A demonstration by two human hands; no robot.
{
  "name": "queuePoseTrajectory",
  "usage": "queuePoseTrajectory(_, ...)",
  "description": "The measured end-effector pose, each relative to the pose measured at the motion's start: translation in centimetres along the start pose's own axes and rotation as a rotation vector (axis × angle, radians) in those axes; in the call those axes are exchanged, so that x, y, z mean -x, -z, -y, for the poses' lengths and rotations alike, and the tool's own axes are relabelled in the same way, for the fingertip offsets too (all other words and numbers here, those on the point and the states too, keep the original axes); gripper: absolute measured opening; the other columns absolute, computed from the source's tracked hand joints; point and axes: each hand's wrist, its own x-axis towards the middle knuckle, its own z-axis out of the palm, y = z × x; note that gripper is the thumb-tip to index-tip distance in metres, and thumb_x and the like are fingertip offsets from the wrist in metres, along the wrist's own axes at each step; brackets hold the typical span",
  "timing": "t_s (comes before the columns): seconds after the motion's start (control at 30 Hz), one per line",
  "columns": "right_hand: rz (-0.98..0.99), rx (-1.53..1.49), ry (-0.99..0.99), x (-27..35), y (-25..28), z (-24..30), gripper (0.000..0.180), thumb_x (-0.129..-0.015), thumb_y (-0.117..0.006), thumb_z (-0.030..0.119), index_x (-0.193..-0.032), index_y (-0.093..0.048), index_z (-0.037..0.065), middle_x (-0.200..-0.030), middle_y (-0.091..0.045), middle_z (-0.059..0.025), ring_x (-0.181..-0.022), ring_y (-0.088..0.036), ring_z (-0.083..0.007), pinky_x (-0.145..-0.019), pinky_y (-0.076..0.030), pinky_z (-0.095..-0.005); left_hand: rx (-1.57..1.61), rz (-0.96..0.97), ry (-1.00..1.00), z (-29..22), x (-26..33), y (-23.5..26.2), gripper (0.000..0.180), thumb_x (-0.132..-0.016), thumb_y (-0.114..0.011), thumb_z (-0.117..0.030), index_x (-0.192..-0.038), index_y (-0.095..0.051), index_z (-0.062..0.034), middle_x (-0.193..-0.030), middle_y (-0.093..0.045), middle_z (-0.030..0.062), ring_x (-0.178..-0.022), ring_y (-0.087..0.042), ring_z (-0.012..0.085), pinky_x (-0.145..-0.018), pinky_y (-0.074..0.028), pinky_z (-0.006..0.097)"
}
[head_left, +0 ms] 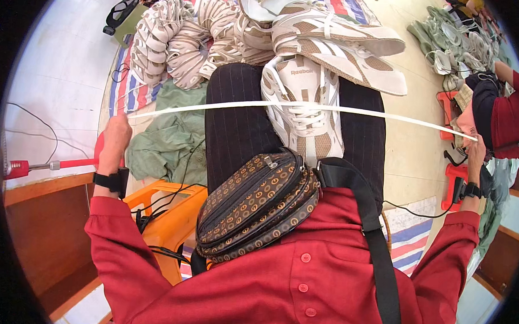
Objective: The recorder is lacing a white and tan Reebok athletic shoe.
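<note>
A white and tan shoe upper [302, 83] rests between my knees, its toe end toward me. White lacing criss-crosses its front. A long white shoelace [233, 104] stretches sideways across the upper, drawn out to both sides in a shallow arc. At the far left, my left hand [117, 137] is closed on one end of the lace. My right hand [476, 152] pinches the other end at the far right. Both arms are spread wide, about level with each other. Several more white and tan uppers [355, 54] lie beyond my knees, some overlapping the one on my lap.
Curled rows of uppers [155, 41] lie on a striped sheet at the back left. Green cloth [169, 130] and an orange stool [169, 207] are at my left. A patterned waist bag [258, 205] sits on my lap. Another person's red sleeve [511, 122] is close to my right hand.
</note>
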Motion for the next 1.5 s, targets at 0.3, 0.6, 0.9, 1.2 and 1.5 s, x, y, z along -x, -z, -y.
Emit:
queuePoseTrajectory(0.3, -0.218, 0.288, 0.155, 1.5, 5.2, -9.5, 0.025, -0.09, -0.04, 0.011, -0.105, -0.059, 0.005, -0.076, -0.06, -0.0135, -0.059, -0.06, -0.0224, -0.057, -0.048, -0.0355, 0.056, 0.068, 0.341, 11.5, 0.2, -1.8, 0.015, -0.081, -0.05, -0.008, -0.081, -0.059, 0.0039, -0.073, -0.061, 0.0286, -0.07, -0.062, 0.0451, -0.066, -0.05, 0.05)
queuePoseTrajectory(0.6, -0.247, -0.02, -0.113, 3.6, 7.3, -10.2, 0.03, -0.09, -0.039, 0.005, -0.111, -0.06, 0.004, -0.083, -0.063, -0.0064, -0.06, -0.06, -0.0142, -0.054, -0.05, -0.028, 0.395, -0.107, 0.553, 13.5, 2.8, -2.4, 0.027, -0.082, -0.038, -0.006, -0.085, -0.062, 0.007, -0.059, -0.061, 0.0182, -0.046, -0.063, 0.0274, -0.041, -0.052, 0.037)
queuePoseTrajectory(0.9, 0.044, -0.487, 0.069, 8.0, -2.9, 13.1, 0.025, -0.095, -0.04, 0.005, -0.115, -0.054, 0.002, -0.096, -0.067, -0.0097, -0.084, -0.066, -0.0158, -0.07, -0.053, -0.0259, -0.135, -0.293, 0.372, 18.8, 5.3, -5.9, 0.029, -0.079, -0.042, -0.011, -0.082, -0.067, 0.0049, -0.06, -0.063, 0.0198, -0.048, -0.064, 0.0285, -0.052, -0.053, 0.04)
queuePoseTrajectory(1.2, 0.78, -0.695, 0.382, 14.9, -12.8, 34.5, 0.007, -0.089, -0.062, 0.009, -0.088, -0.062, 0.002, -0.074, -0.059, 0.0001, -0.068, -0.053, -0.0072, -0.062, -0.044, -0.0242, 0.268, -0.02, 0.716, 15.1, 5.9, -4.6, 0.03, -0.08, -0.044, -0.011, -0.081, -0.069, 0.0063, -0.062, -0.064, 0.0222, -0.051, -0.065, 0.0308, -0.055, -0.052, 0.042)
queuePoseTrajectory(1.5, 0.589, -0.801, 0.354, 14.6, -19.5, 37.2, 0.006, -0.085, -0.059, 0.002, -0.091, -0.062, 0.001, -0.077, -0.062, -0.0053, -0.071, -0.055, -0.0099, -0.067, -0.046, -0.0259, 0.049, -0.172, 0.639, 20.4, 8.7, -6.2, 0.027, -0.076, -0.047, -0.009, -0.08, -0.068, 0.0058, -0.061, -0.065, 0.0172, -0.05, -0.064, 0.026, -0.05, -0.05, 0.036)
